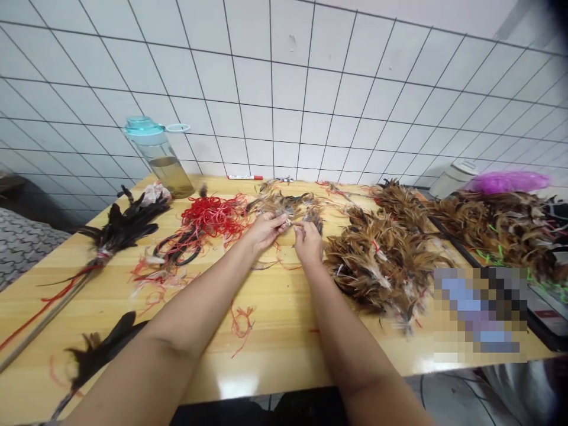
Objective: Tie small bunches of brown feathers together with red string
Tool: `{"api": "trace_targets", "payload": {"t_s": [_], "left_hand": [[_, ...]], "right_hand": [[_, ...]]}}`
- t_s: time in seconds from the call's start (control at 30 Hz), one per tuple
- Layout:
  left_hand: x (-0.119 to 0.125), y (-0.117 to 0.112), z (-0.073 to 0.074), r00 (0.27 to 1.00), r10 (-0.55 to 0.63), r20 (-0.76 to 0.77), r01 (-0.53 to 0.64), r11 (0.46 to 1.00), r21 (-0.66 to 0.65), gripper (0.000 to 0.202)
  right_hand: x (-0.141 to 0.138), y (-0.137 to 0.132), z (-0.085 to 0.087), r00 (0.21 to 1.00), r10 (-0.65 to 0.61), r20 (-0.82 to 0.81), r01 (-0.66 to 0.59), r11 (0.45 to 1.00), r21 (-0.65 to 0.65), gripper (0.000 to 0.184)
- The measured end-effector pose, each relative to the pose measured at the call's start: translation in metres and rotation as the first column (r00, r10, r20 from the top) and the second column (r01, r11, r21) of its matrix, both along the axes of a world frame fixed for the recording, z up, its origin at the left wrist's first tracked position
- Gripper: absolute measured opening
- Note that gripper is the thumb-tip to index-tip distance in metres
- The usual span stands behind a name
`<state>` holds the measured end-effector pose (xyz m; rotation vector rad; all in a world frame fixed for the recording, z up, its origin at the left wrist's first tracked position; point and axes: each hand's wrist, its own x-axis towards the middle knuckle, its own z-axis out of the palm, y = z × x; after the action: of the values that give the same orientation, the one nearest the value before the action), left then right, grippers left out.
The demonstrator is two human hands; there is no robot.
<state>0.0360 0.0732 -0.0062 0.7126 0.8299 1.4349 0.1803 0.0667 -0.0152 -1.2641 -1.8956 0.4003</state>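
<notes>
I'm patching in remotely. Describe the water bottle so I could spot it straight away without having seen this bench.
Start at the white tiled wall behind the yellow wooden table and follow the table's far edge to its left corner. The water bottle stands there, just behind the tangle of red strings. It is the only clear, upright container, with a teal lid and yellowish liquid in its lower part.

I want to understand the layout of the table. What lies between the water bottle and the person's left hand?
In the head view, a tangle of red rubber bands lies on the wooden table, between the water bottle and the left hand.
</notes>
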Motion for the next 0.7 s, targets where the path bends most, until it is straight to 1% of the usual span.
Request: {"api": "trace_targets", "payload": {"t_s": [0.1, 0.17, 0.23, 0.3, 0.33, 0.37, 0.4, 0.43, 0.47, 0.5, 0.53, 0.57, 0.6, 0.63, 0.67, 0.7], "left_hand": [[0.003, 0.000, -0.001, 0.998, 0.042, -0.047, -0.042, 0.999, 0.005, 0.037], [0.004, 0.000, 0.000, 0.997, 0.054, -0.055, -0.052, 0.998, 0.045, 0.039], [0.004, 0.001, 0.002, 0.998, 0.058, -0.022, -0.057, 0.996, 0.074, 0.039], [0.002, 0.002, 0.005, 0.997, 0.067, 0.042, -0.070, 0.994, 0.083, 0.039], [0.001, 0.003, 0.006, 0.995, 0.074, 0.072, -0.080, 0.993, 0.082, 0.040], [0.000, 0.003, 0.006, 0.992, 0.081, 0.100, -0.090, 0.993, 0.080, 0.040], [0.000, 0.004, 0.007, 0.989, 0.085, 0.122, -0.095, 0.992, 0.079, 0.040], [-0.001, 0.005, 0.006, 0.986, 0.087, 0.142, -0.098, 0.992, 0.077, 0.040], [-0.002, 0.006, 0.006, 0.984, 0.085, 0.156, -0.097, 0.993, 0.072, 0.040], [-0.002, 0.007, 0.006, 0.982, 0.087, 0.166, -0.099, 0.993, 0.066, 0.040], [-0.003, 0.007, 0.005, 0.980, 0.093, 0.174, -0.105, 0.993, 0.058, 0.039], [-0.003, 0.008, 0.005, 0.978, 0.105, 0.180, -0.115, 0.992, 0.048, 0.039], [-0.003, 0.009, 0.005, 0.976, 0.116, 0.182, -0.125, 0.991, 0.039, 0.038], [-0.004, 0.009, 0.005, 0.974, 0.128, 0.184, -0.136, 0.990, 0.030, 0.038], [-0.004, 0.010, 0.005, 0.973, 0.136, 0.185, -0.143, 0.989, 0.024, 0.037], [-0.003, 0.010, 0.004, 0.973, 0.139, 0.184, -0.146, 0.989, 0.021, 0.037]], "right_hand": [[-0.002, -0.004, 0.003, 0.997, 0.030, 0.075, -0.033, 0.999, 0.041, 0.025], [-0.004, -0.008, 0.002, 0.993, 0.053, 0.108, -0.061, 0.995, 0.079, 0.026], [-0.007, -0.011, -0.001, 0.992, 0.043, 0.115, -0.056, 0.992, 0.112, 0.028], [-0.010, -0.012, -0.001, 0.994, -0.008, 0.113, -0.006, 0.993, 0.121, 0.029], [-0.013, -0.013, 0.002, 0.992, -0.029, 0.120, 0.014, 0.993, 0.118, 0.029], [-0.016, -0.014, 0.009, 0.990, -0.036, 0.134, 0.021, 0.994, 0.111, 0.029], [-0.019, -0.017, 0.018, 0.988, -0.033, 0.149, 0.017, 0.995, 0.103, 0.029], [-0.021, -0.022, 0.032, 0.988, -0.010, 0.153, -0.005, 0.995, 0.099, 0.029], [-0.023, -0.032, 0.049, 0.988, 0.042, 0.151, -0.056, 0.994, 0.093, 0.028], [-0.023, -0.045, 0.068, 0.980, 0.124, 0.153, -0.138, 0.987, 0.079, 0.024], [-0.021, -0.062, 0.087, 0.959, 0.238, 0.155, -0.246, 0.968, 0.039, 0.020], [-0.017, -0.083, 0.104, 0.922, 0.360, 0.143, -0.359, 0.933, -0.035, 0.019], [-0.009, -0.105, 0.116, 0.877, 0.470, 0.100, -0.454, 0.879, -0.144, 0.021], [0.001, -0.129, 0.122, 0.818, 0.575, 0.033, -0.540, 0.786, -0.301, 0.024], [0.013, -0.152, 0.120, 0.743, 0.667, -0.058, -0.607, 0.634, -0.478, 0.027], [0.027, -0.173, 0.110, 0.675, 0.720, -0.162, -0.636, 0.455, -0.623, 0.031]]}}
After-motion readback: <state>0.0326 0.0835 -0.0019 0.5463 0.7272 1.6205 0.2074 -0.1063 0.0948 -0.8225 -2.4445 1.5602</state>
